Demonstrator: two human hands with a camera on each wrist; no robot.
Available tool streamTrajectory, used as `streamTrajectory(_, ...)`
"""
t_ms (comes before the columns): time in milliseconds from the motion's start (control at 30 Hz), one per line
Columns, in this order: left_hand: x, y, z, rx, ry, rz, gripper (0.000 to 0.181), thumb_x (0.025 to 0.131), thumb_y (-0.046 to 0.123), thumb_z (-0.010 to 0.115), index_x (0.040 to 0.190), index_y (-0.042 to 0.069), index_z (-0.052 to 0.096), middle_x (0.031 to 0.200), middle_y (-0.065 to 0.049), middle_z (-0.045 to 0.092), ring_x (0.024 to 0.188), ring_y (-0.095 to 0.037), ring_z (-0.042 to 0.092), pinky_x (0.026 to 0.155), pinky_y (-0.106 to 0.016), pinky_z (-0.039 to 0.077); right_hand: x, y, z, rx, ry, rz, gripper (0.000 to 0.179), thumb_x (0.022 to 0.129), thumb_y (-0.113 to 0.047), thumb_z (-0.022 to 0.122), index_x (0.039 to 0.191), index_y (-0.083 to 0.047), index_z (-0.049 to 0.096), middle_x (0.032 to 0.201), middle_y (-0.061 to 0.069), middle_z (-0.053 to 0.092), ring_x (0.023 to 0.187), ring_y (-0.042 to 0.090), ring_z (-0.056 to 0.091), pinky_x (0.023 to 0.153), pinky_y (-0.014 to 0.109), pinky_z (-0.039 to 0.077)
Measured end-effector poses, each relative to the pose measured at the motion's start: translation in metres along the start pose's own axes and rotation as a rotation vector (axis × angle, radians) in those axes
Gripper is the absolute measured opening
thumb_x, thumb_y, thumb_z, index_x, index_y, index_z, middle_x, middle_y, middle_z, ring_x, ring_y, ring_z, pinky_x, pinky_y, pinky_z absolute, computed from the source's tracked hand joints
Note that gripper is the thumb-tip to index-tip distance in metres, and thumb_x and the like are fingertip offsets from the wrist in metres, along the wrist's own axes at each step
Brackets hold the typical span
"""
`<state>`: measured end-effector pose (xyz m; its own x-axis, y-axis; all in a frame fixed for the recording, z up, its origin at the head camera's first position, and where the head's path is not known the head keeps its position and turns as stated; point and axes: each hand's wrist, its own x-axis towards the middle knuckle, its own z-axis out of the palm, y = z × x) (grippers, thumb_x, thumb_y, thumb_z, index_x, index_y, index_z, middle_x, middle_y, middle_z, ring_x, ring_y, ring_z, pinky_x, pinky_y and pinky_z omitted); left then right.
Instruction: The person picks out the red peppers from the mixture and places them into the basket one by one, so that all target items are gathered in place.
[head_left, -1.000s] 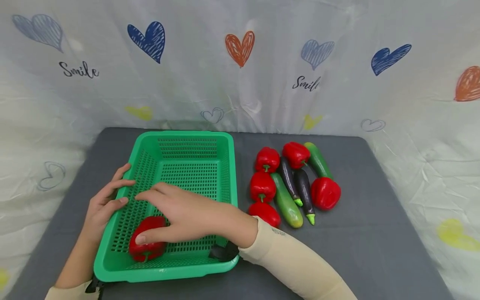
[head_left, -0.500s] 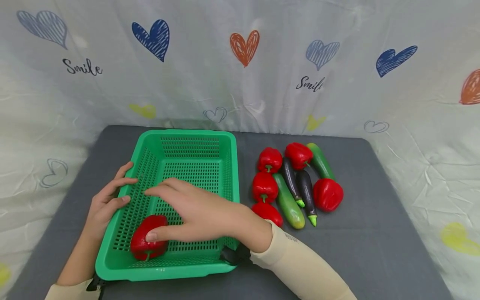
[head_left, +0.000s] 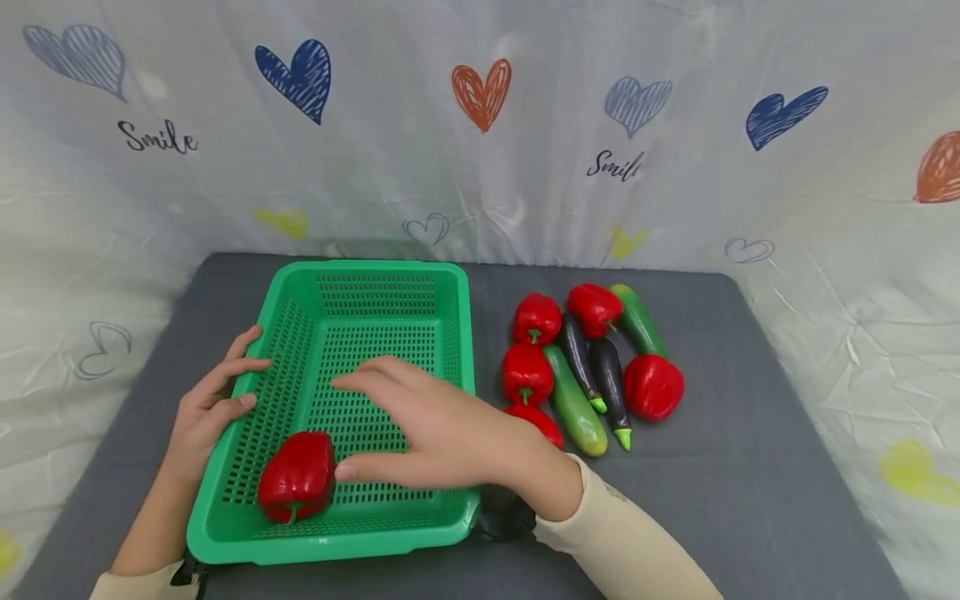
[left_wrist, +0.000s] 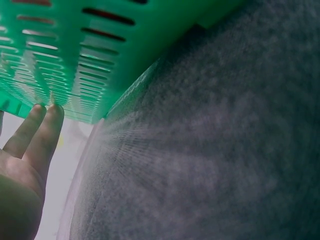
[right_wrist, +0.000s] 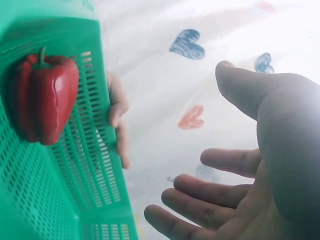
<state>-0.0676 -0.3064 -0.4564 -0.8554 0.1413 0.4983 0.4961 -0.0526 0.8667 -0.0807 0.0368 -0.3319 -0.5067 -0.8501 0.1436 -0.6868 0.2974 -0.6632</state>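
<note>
A green plastic basket (head_left: 322, 550) stands on the left of the table. My left hand (head_left: 210, 404) holds its left side, thumb and fingertips hooked over the rim; in the left wrist view two fingers (left_wrist: 42, 132) press against the slotted outer wall. In the basket's near left corner lies a red bell pepper (head_left: 294, 479), stem toward me. Over the near right part of the basket hovers my right hand (head_left: 450, 437), fingers spread and holding nothing, its thumb tip just right of the pepper. The right wrist view shows that palm (right_wrist: 260, 200) bare.
Right of the basket lie several red bell peppers (head_left: 527, 373), two dark eggplants (head_left: 611, 379) and two green cucumbers (head_left: 573, 404). One pepper is partly hidden behind my right wrist. A grey cloth (head_left: 720, 500) covers the table; a white curtain (head_left: 540, 100) with hearts hangs behind.
My right thumb has come off the red bell pepper, and the hand has drawn away to the right. The pepper stays in the basket's corner; my left hand keeps its place.
</note>
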Motion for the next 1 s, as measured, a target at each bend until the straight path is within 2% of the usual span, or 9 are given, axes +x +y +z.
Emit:
streamTrajectory(100,0.0,-0.002,0.0,-0.008,0.0,0.013,0.045,0.095,-0.025,0.04,0.134,-0.02,0.06,0.174,-0.016,0.038,0.165,-0.021,0.025,0.116,-0.025,0.031,-0.009,0.003,-0.002,-0.023,0.017,0.007,0.075,0.104,-0.058,0.067,0.164,-0.017,0.046,0.16,-0.006,0.046,0.146,0.005,0.042,0.115,0.021,0.04)
streamTrajectory(267,0.003,-0.002,0.0,0.002,0.0,-0.005,0.045,0.095,-0.024,0.041,0.135,-0.019,0.061,0.175,-0.015,0.037,0.165,-0.02,0.024,0.118,-0.024,0.03,-0.023,0.008,-0.002,-0.086,0.036,0.005,0.074,0.105,-0.058,0.066,0.163,-0.016,0.046,0.16,-0.004,0.047,0.146,0.007,0.043,0.116,0.022,0.04)
streamTrajectory(400,0.006,-0.002,0.001,0.009,-0.003,-0.01,0.044,0.096,-0.024,0.041,0.135,-0.019,0.061,0.175,-0.016,0.037,0.166,-0.02,0.024,0.12,-0.024,0.029,-0.033,0.011,-0.003,-0.09,0.066,0.016,0.074,0.105,-0.057,0.068,0.163,-0.017,0.047,0.16,-0.004,0.047,0.146,0.008,0.044,0.115,0.025,0.043)
streamTrajectory(600,0.009,-0.004,0.002,0.009,-0.006,0.015,0.044,0.095,-0.025,0.041,0.134,-0.02,0.06,0.175,-0.017,0.037,0.165,-0.021,0.024,0.12,-0.025,0.029,-0.048,0.015,-0.008,-0.105,0.1,0.022,0.072,0.105,-0.057,0.068,0.161,-0.017,0.049,0.158,-0.006,0.048,0.144,0.007,0.047,0.115,0.028,0.045)
streamTrajectory(833,0.005,-0.005,0.0,-0.007,-0.022,0.054,0.048,0.092,-0.029,0.039,0.133,-0.021,0.06,0.174,-0.017,0.037,0.165,-0.021,0.026,0.12,-0.024,0.029,-0.066,0.018,-0.01,-0.109,0.122,0.035,0.069,0.105,-0.054,0.07,0.16,-0.017,0.051,0.157,-0.007,0.049,0.143,0.007,0.047,0.115,0.031,0.046)
streamTrajectory(1000,-0.001,-0.001,-0.001,0.015,-0.014,0.014,0.047,0.093,-0.028,0.038,0.134,-0.021,0.059,0.175,-0.014,0.037,0.165,-0.017,0.025,0.118,-0.023,0.03,-0.076,0.024,-0.011,-0.136,0.15,0.029,0.067,0.104,-0.05,0.072,0.158,-0.016,0.052,0.156,-0.004,0.051,0.143,0.011,0.05,0.114,0.035,0.049)
